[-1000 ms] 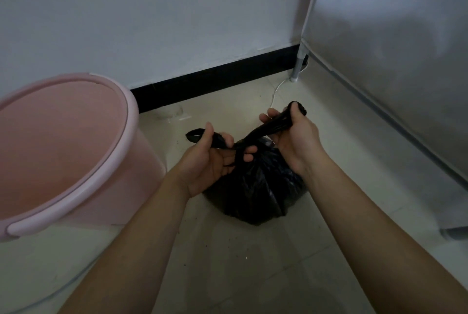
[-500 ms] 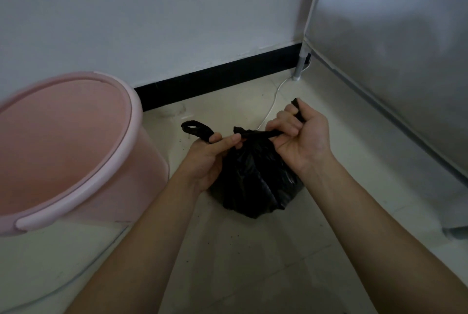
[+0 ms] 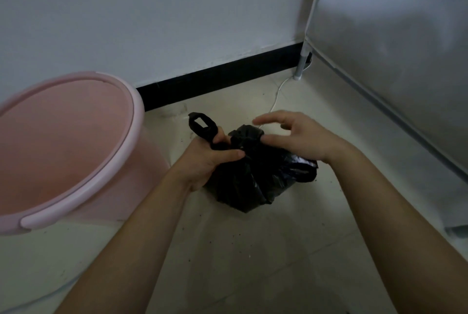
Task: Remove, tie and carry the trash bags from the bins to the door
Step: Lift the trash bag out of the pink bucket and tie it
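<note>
The knot [image 3: 247,134] could slip loose if the bag [image 3: 268,177] is lifted before it is drawn tight. Only one handle loop [image 3: 202,124] is gripped, by the curled fingers of the left hand [image 3: 209,159]. The right hand [image 3: 305,139] is held open just over the knot, fingers spread and nothing grasped. The thin plastic could also be torn by a hard sideways tug. The bag is set on the pale floor [image 3: 253,250], out of the pink bin [image 3: 138,111] and near it, between the two hands. It is black, glossy and crumpled, apparently only partly filled, with its neck bunched into a lump on top.
</note>
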{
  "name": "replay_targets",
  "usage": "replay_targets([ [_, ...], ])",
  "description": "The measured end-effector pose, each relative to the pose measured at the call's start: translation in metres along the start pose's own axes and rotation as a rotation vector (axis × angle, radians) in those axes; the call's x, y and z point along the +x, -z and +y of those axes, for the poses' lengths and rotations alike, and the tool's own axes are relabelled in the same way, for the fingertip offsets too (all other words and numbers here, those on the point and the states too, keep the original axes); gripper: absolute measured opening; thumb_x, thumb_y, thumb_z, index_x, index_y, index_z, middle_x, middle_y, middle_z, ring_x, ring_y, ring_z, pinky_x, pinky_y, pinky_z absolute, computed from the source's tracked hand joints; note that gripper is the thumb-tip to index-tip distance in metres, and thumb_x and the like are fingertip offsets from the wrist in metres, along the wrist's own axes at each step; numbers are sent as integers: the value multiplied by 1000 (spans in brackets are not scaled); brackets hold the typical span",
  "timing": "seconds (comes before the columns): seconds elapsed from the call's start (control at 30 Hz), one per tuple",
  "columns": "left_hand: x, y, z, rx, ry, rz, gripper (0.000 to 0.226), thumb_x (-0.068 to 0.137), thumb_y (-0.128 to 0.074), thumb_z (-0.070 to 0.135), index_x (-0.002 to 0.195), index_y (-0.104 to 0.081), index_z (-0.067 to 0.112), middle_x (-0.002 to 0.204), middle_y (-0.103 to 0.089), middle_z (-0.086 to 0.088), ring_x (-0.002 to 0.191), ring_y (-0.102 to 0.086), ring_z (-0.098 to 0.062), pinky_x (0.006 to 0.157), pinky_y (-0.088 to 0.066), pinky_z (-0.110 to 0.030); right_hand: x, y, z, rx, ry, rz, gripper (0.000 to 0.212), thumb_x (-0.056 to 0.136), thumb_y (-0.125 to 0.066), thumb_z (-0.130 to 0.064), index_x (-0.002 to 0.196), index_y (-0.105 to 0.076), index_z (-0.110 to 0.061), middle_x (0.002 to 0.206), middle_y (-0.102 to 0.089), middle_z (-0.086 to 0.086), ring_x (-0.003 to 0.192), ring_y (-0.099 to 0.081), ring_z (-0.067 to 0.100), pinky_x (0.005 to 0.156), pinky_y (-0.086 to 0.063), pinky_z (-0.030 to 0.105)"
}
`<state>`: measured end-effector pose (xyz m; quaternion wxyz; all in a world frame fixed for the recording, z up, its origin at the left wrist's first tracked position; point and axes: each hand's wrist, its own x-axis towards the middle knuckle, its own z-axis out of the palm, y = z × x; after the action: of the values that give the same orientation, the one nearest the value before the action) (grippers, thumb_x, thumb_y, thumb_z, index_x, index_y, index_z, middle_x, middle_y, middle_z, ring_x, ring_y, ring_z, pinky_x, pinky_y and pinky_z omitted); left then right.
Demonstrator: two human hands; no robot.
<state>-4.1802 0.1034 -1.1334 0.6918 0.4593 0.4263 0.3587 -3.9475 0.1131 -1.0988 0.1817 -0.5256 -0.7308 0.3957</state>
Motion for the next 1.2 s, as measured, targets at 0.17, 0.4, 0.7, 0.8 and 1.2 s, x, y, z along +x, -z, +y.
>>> replay_targets([
  [0.17, -2, -1, 1, 65, -47, 43, 51, 78, -63, -21, 70, -31, 18, 79, -61, -8, 80, -65, -23, 77, -56, -33, 2, -23, 7, 43, -7, -171, 37, 93, -66, -28, 129, -59, -35, 115, -65, -19, 102, -60, -6, 90, -47, 13],
  [0.4, 8, -14, -10, 250, -161, 468, 47, 69, -65, -8, 56, -38, 28, 59, -43, 7, 57, -45, -9, 61, -43, -28, -3, -33, 19, 155, 3, -186, 42, 88, -68, -1, 127, -61, -18, 118, -69, -4, 111, -65, 7, 100, -48, 26],
  [0.7, 6, -22, -6, 176, 79, 530, 13, 86, -62, 3, 93, -62, 14, 77, -67, -9, 66, -65, -18, 56, -50, -28, -1, -33, 14, 267, -25, -93, 25, 95, -63, -16, 119, -68, -23, 109, -73, -7, 102, -68, 7, 98, -52, 32],
  [0.8, 4, -18, -1, -205, 219, 363, 21, 90, -59, -1, 97, -70, 15, 78, -67, -5, 61, -63, -12, 54, -48, -25, -1, -32, 14, 299, -17, -71, 25, 96, -63, -16, 120, -67, -19, 111, -72, -4, 104, -67, 9, 99, -52, 32],
  [1.2, 1, -27, -10, -559, 85, 397, 31, 81, -73, 2, 111, -70, 10, 95, -75, -10, 88, -73, -24, 79, -59, -36, -2, -37, 12, 273, -17, -7, 31, 85, -76, -15, 115, -72, -22, 105, -74, -9, 97, -68, 2, 94, -51, 22],
])
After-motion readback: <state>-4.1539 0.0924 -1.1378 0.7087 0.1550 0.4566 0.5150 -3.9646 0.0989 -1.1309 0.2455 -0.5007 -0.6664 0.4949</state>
